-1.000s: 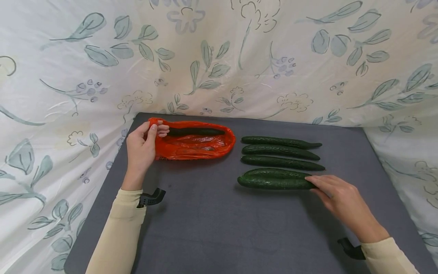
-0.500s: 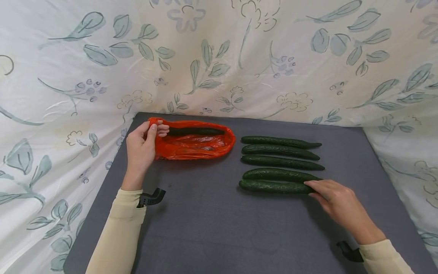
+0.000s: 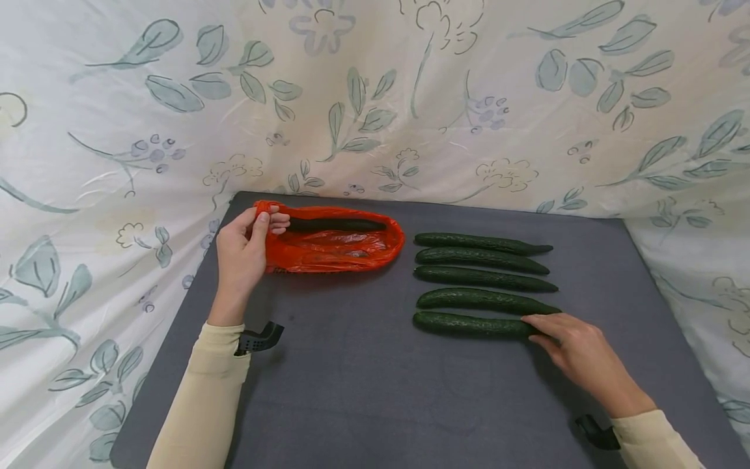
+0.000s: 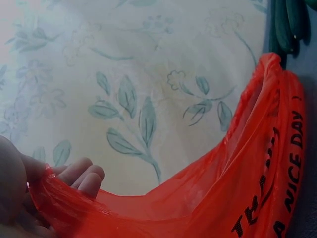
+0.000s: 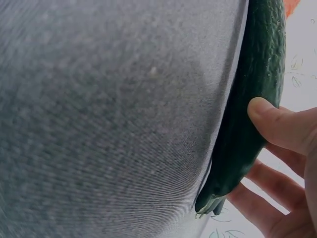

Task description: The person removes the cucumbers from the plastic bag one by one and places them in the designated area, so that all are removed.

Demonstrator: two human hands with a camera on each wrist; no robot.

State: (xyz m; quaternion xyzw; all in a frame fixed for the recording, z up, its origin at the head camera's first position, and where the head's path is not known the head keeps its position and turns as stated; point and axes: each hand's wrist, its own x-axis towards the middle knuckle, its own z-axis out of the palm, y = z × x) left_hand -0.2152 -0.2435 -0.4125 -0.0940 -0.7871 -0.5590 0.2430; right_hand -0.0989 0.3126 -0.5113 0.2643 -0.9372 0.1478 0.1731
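My left hand (image 3: 243, 251) pinches the gathered edge of a red plastic bag (image 3: 334, 260), holding its mouth open at the back left. One dark cucumber (image 3: 340, 225) lies inside the bag. Black lettering runs along the bag's side in the left wrist view. At the right, my right hand (image 3: 577, 348) grips the right end of the nearest cucumber (image 3: 469, 325), thumb on one side and fingers on the other, as the right wrist view shows on the cucumber (image 5: 260, 64). Just behind it lies another cucumber (image 3: 486, 300), roughly parallel.
Farther back, three more cucumbers (image 3: 483, 279) lie side by side, to the right of the bag. All rest on a dark grey table (image 3: 363, 391). A floral curtain (image 3: 410, 130) hangs behind and at both sides. Each wrist wears a black mount (image 3: 260, 339).
The right hand has brought the nearest cucumber slightly toward the front and down, and a gap now shows between it and the one behind. The left hand and bag stay put.
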